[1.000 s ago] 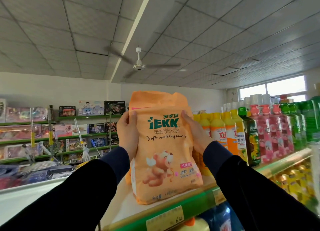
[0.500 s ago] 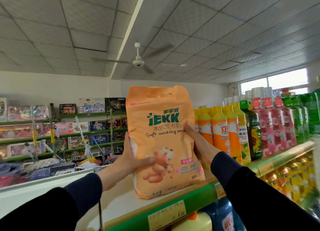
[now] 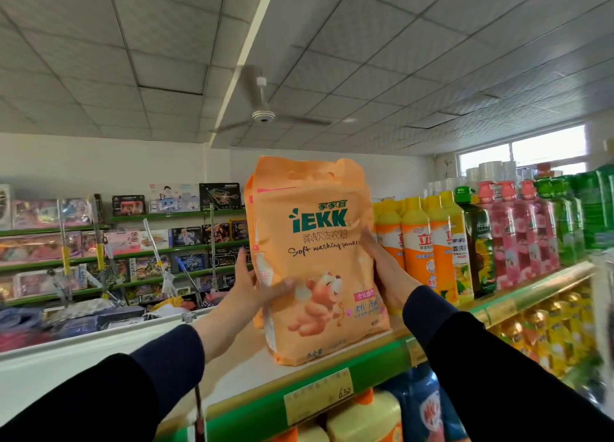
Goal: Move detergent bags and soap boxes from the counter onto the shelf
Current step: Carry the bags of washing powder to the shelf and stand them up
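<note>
Hands gripping an upright orange detergent bag (image 3: pixel 315 262) on the shelf (image 3: pixel 299 392).
Left hand (image 3: pixel 255 289) and right hand (image 3: pixel 382 269) clasp its sides at frame centre; yellow bottles (image 3: pixel 415 242) stand just right.

The front detergent bag (image 3: pixel 319 262) covers nearly all of a second orange bag (image 3: pixel 250 209) behind it; only a sliver of that one shows along the left edge. The left hand (image 3: pixel 249 289) has its fingers behind the bag's side, out of sight, with just the thumb on the front. The right hand (image 3: pixel 382 269) is partly hidden by the bag's right edge, so its grip cannot be judged fully. The small print at the bag's foot is too blurred to read. The bottles under the shelf (image 3: pixel 265 405) are cut off by the bottom edge. The far-left toy boxes (image 3: pixel 43 245) are smeared.
</note>
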Available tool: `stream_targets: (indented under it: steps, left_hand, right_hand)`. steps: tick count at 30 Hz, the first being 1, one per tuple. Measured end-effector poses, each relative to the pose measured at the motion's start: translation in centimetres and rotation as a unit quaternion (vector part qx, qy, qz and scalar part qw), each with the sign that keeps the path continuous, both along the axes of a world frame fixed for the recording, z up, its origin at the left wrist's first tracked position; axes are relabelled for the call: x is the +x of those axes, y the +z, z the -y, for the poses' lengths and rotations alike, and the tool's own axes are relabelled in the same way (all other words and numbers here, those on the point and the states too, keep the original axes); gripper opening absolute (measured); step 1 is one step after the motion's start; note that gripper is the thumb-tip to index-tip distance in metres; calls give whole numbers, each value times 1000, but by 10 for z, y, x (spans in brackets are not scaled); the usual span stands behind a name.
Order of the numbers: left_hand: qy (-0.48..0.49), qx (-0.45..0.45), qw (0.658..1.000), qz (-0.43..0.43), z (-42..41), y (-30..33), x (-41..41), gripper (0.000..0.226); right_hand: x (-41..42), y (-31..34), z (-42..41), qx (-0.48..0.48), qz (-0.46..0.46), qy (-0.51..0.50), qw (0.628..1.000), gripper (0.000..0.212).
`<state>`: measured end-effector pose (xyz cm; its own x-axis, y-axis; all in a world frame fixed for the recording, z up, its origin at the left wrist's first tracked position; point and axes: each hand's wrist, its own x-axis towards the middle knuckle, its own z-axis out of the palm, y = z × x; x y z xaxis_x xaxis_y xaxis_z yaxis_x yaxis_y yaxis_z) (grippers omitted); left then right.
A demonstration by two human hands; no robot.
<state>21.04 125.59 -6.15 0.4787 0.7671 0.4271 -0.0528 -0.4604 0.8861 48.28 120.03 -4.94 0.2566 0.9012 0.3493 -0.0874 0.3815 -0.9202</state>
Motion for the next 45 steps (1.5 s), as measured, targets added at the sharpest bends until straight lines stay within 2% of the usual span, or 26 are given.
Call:
stream_targets:
  steps: [4, 9, 13, 16, 18, 23, 27, 29, 33, 35, 40, 45]
  left_hand:
    - [9, -37, 999, 14, -6, 4, 2, 144]
    - [11, -32, 999, 26, -7, 0, 8, 131]
    - [5, -26, 999, 30, -3, 2, 8, 133]
    - [2, -13, 999, 42, 5, 5, 5, 133]
    - [17, 11, 999, 51, 16, 8, 5, 127]
    - [101, 121, 983, 93, 47, 17, 10, 88]
    - [147, 235, 959, 57, 63, 25, 10, 103]
    - [147, 264, 953, 34, 68, 25, 10, 106]
    - [98, 322, 942, 22, 78, 23, 6, 81]
    - [46, 318, 947, 28, 88, 22, -1, 69]
    - [-103, 212, 971, 45, 127, 11, -20, 61]
    - [-178, 216, 959, 44, 173, -7, -27, 53]
  right_hand:
    - [3, -4, 6, 3, 12, -8, 1000, 66]
    - [0, -6, 13, 20, 54, -38, 998, 56]
    - [-8, -2, 19, 26, 70, -62, 995, 60]
    - [-12, -2, 23, 38, 67, -64, 995, 56]
    - [-15, -4, 25, 50, 53, -78, 994, 63]
    - [-23, -5, 38, 91, 85, -150, 981, 82]
    - [-34, 0, 72, 96, 138, -217, 962, 91]
    - [-41, 2, 95, 89, 167, -260, 947, 86]
    - [-58, 2, 146, 80, 224, -340, 910, 57]
    - [-73, 0, 175, 70, 245, -378, 890, 47]
    - [-121, -16, 247, 34, 276, -435, 857, 46]
    - [-172, -34, 322, -4, 287, -496, 820, 40]
